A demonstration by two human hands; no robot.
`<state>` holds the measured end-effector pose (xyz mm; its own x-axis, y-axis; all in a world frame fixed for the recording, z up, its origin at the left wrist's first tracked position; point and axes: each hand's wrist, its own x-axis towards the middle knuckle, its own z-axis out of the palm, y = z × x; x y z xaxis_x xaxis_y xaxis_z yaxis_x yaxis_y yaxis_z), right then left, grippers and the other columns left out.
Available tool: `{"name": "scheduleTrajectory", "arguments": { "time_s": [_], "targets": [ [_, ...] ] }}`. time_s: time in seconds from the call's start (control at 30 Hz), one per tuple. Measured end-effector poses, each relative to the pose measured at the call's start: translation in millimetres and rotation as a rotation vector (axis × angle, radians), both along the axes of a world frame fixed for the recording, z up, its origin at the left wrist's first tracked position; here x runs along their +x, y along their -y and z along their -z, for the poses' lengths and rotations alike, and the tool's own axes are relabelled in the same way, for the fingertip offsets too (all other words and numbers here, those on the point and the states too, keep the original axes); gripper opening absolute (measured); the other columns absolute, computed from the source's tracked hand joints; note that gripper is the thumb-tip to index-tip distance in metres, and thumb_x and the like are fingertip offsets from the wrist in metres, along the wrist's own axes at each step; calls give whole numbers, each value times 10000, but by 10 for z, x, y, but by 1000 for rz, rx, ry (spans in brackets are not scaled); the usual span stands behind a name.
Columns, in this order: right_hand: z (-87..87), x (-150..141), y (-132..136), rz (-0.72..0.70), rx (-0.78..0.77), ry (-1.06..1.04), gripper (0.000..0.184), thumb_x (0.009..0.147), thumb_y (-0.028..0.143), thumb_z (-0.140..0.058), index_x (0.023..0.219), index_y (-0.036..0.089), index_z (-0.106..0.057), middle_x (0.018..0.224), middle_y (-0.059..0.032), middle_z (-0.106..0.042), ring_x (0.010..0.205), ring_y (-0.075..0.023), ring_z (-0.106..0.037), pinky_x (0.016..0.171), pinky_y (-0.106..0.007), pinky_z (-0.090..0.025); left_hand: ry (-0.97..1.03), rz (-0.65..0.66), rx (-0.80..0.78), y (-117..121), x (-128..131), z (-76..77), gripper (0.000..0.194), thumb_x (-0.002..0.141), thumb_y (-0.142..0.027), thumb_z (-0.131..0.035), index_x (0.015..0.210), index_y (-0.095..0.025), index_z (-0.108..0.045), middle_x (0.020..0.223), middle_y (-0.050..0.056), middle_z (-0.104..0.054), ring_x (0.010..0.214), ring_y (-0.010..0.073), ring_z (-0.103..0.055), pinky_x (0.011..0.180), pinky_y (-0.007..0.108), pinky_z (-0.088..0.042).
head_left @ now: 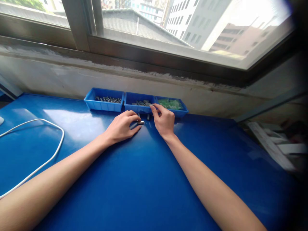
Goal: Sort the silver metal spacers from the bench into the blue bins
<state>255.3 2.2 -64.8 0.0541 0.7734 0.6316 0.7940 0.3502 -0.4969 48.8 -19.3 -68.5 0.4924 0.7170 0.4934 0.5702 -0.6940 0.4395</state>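
My left hand [123, 126] rests on the blue table [144, 179] with its fingers curled, pinching a small grey metal part [141, 122] at the fingertips. My right hand [164, 120] is beside it, fingers bent, with the fingertips at the front edge of the middle blue tray [139, 108]. Whether it holds anything is hidden. Another small metal piece [148, 117] lies on the table between the two hands. The middle tray holds several small grey metal parts.
A left blue tray [104, 104] holds several grey metal parts. A right blue tray [179, 111] holds green pieces. A white cable [51, 154] loops across the table at the left. A wall and window run behind the trays. Clutter lies past the table's right edge.
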Motion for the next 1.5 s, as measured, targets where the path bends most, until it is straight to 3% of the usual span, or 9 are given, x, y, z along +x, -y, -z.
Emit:
{"name": "scheduleTrajectory", "arguments": {
  "time_s": [0.13, 0.37, 0.57, 0.73, 0.9, 1.1, 1.2, 1.33, 1.5],
  "targets": [
    [1, -9, 10, 1, -24, 42, 397, 972, 535, -556, 1081, 222, -773, 754, -51, -753, 687, -215, -690, 673, -301, -459, 41, 15, -27, -29, -5, 28, 147, 943, -243, -595, 1007, -194, -718, 1076, 82, -689, 965, 210, -666, 881, 327, -527],
    [-17, -22, 32, -45, 7, 29, 396, 1003, 505, -497, 1031, 215, -765, 752, -53, -744, 688, -208, -686, 631, -292, -442, -38, -20, -2, -42, -5, 13, 160, 976, -321, -585, 960, -193, -679, 1018, 74, -674, 966, 234, -604, 874, 366, -504],
    [-29, -27, 37, -55, -1, 30, 412, 1022, 495, -456, 1003, 211, -754, 779, -59, -748, 686, -203, -675, 627, -288, -426, -102, -21, 78, -11, -6, 6, 200, 939, -376, -656, 1015, -197, -706, 1157, 90, -664, 1056, 258, -570, 930, 399, -501],
    [-28, -23, 31, -63, -2, 19, 430, 1022, 508, -442, 978, 209, -748, 753, -55, -736, 678, -202, -664, 632, -289, -428, -98, -3, 95, -29, 15, 21, 196, 993, -341, -576, 990, -191, -702, 1145, 92, -679, 1049, 248, -574, 943, 403, -506],
    [-35, -22, 27, -78, 35, 9, 409, 1023, 473, -451, 957, 206, -755, 786, -63, -748, 689, -204, -661, 644, -289, -441, -49, 14, 101, -20, 29, -6, 168, 1006, -297, -556, 1040, -172, -663, 1106, 98, -696, 1047, 250, -580, 936, 393, -508],
    [-51, -22, 79, -55, 118, -34, 318, 1009, 392, -480, 998, 202, -735, 820, -54, -739, 594, -173, -594, 662, -304, -478, 196, -61, 56, -38, 8, -49, 131, 984, -296, -607, 981, -184, -676, 989, 56, -728, 947, 195, -647, 872, 302, -508],
    [-52, -27, 131, -171, 126, 20, 268, 982, 349, -510, 1092, 211, -711, 820, -41, -718, 570, -162, -558, 670, -313, -500, 310, -102, -20, -61, 5, -61, 144, 969, -306, -621, 952, -179, -687, 934, 48, -740, 849, 173, -663, 785, 271, -517],
    [-38, -44, 170, -391, 111, 192, 315, 947, 324, -577, 1230, 216, -665, 928, -51, -726, 726, -180, -636, 758, -313, -526, 399, -95, -92, -73, 10, -59, 187, 963, -344, -618, 941, -174, -694, 944, 52, -753, 843, 169, -682, 770, 260, -524],
    [-8, -50, 143, -427, 140, 270, 226, 986, 335, -586, 1140, 219, -706, 980, -60, -747, 844, -181, -692, 773, -286, -522, 388, -50, -106, -70, 12, -43, 186, 965, -337, -610, 968, -174, -697, 938, 42, -751, 832, 161, -676, 732, 240, -505]
  ]
}}
